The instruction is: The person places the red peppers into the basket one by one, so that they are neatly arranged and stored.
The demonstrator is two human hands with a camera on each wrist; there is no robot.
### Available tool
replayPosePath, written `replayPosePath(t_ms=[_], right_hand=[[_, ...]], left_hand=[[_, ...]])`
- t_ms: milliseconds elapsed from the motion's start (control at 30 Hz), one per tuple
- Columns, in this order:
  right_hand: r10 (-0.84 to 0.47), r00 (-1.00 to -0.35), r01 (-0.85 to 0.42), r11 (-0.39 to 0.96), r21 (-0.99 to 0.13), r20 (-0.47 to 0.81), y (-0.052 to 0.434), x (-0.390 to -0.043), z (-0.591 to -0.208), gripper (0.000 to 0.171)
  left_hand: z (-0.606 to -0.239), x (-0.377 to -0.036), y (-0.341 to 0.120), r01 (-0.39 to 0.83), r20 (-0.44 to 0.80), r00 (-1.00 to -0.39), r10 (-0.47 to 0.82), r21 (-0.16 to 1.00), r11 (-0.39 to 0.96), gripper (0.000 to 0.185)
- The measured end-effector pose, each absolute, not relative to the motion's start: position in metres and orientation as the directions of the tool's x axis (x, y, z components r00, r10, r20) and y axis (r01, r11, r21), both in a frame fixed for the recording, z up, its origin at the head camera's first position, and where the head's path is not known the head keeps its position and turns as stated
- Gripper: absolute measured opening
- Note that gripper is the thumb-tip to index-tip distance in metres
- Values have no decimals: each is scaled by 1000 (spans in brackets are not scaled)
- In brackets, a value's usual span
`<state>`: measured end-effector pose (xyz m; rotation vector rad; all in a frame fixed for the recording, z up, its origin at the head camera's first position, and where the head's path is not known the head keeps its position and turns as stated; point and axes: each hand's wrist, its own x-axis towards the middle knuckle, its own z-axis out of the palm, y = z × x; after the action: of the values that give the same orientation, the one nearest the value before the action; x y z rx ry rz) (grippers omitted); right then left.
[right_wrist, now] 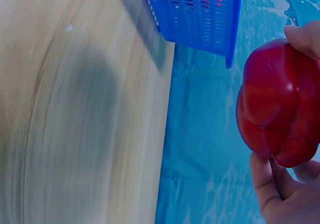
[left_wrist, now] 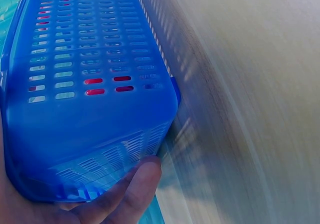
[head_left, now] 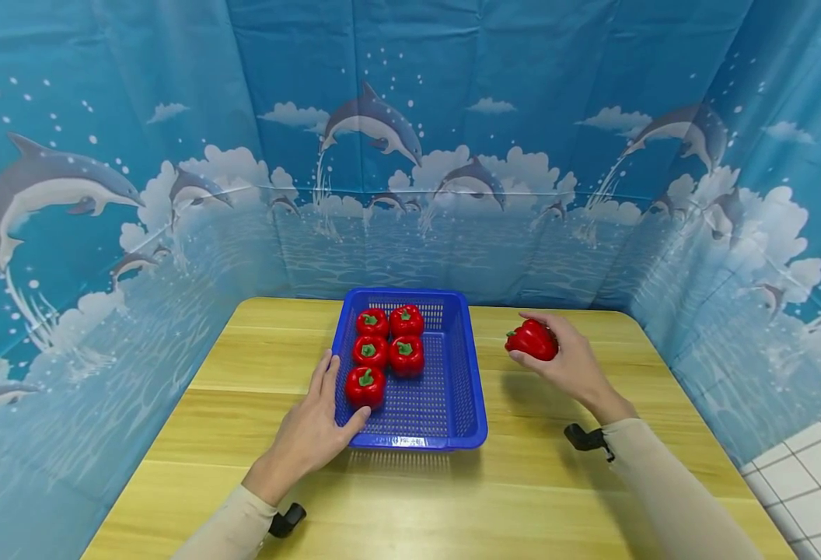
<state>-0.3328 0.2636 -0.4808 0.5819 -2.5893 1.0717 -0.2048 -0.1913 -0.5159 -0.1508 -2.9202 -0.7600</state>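
Note:
A blue slotted basket (head_left: 476, 373) stands mid-table and holds several red bell peppers (head_left: 407, 356) with green stems. My left hand (head_left: 344, 389) rests against its near left corner: straight fingers lie along the left wall and the thumb (left_wrist: 132, 191) reaches round the front. In the left wrist view the basket (left_wrist: 100, 109) fills the frame, with red showing through its slots. To the basket's right, my right hand (head_left: 525, 337) grips one more red pepper (head_left: 538, 341) just above the table. In the right wrist view the fingers (right_wrist: 272, 194) curl round that pepper (right_wrist: 277, 104).
The wooden table (head_left: 242, 467) has rounded corners, and its bare surface (right_wrist: 75, 109) lies on both sides of the basket (right_wrist: 200, 14). A blue dolphin-print curtain (head_left: 410, 155) closes it in at the back, left and right. White tiled floor (head_left: 816, 467) shows at lower right.

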Motion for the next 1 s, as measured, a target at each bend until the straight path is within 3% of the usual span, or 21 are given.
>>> replayPosePath(t_ms=[233, 1000], right_hand=[[-284, -867, -490, 644, -588, 410, 252, -326, -472, 65], [-369, -862, -507, 615, -604, 347, 217, -307, -438, 66]], left_hand=[[-516, -204, -191, 128, 145, -987, 65, 484, 866, 111], [-513, -202, -191, 116, 130, -990, 61, 481, 869, 113]])
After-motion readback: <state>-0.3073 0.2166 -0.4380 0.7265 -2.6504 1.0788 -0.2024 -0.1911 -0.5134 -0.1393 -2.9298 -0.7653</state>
